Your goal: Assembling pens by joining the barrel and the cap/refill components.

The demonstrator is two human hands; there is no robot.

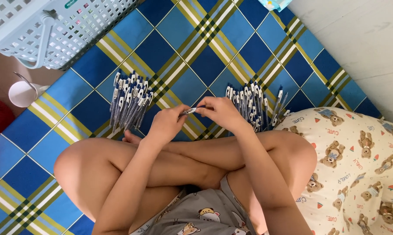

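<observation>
**Mai:** Plastic and a little metal, I think. That is the pen (188, 111) held between the 2 hands, just above the crossed legs and over the blue checked mat (179, 48). It looks very light and stiff, a thin smooth barrel, so it may slip or roll if it is pinched only softly.

**Jon:** Where is the hold now?

**Mai:** The left hand (166, 124) closes its fingers around 1 end, and the right hand (222, 112) closes thumb and fingers on the other end. Both grips are shut on this pen, with only the shiny middle part showing between them. To my judgement the best place to hold is the barrel, near each end, because the tip and the clip are small and could bend or break.

**Jon:** And around it?

**Mai:** There are 2 heaps of the same kind of pen, white and dark blue. The left pile (129, 101) lies on the mat just beyond the left hand, and the right pile (255, 104) is behind the right hand, near a cushion with bear pattern (362, 165). Further away, a pale laundry basket (52, 30) and a white cup (23, 93).

**Jon:** What can you not see?

**Mai:** The fingers hide most of the pen, so I cannot tell if it is complete or in parts. The right hand covers part of the right pile. The basket and the cushion are cut by the picture edge.
</observation>
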